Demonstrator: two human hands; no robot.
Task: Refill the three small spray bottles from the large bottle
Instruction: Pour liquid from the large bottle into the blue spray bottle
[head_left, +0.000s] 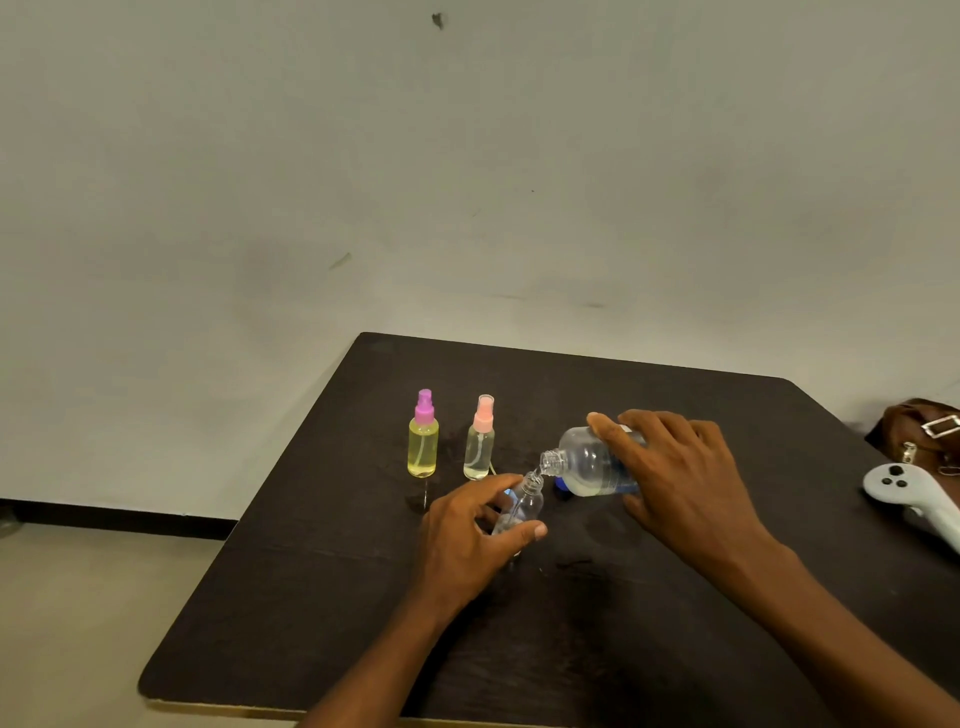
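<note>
Closest in, two bare forearms over the near half of a dark table (291, 597), rounded at its front-left corner. Far left, past the table edge, pale floor (78, 597) meeting a grey wall (467, 156) along a dark skirting. On the table, leftmost, yellow bottle (422, 449), upright, purple spray top on, yellowish liquid nearly to the shoulder. Just right of it and apart, pink-topped bottle (479, 452), upright too, clear, pale liquid visible near the bottom. Next, nearer the camera, left hand (467, 535) curled round open bottle (527, 504): thumb on the near side, fingers on the far side, no spray top on, neck tilted up and to the right, base hidden by the hand, so cannot tell whether resting on the table. Right at that neck, mouth of large bottle (587, 462), tipped almost level, pointing left and down, the two mouths touching or nearly so; pale liquid pooled along its lower side. Blue bit (561, 486) on the table just under large bottle, mostly hidden, cannot tell what. Right hand (680, 467) wrapped over large bottle's body from above, fingers across the far side, thumb below. Well to the right, white controller (909, 493) at the table edge, and behind it brown bag (914, 431) with metal buckles, cut off by the frame.
</note>
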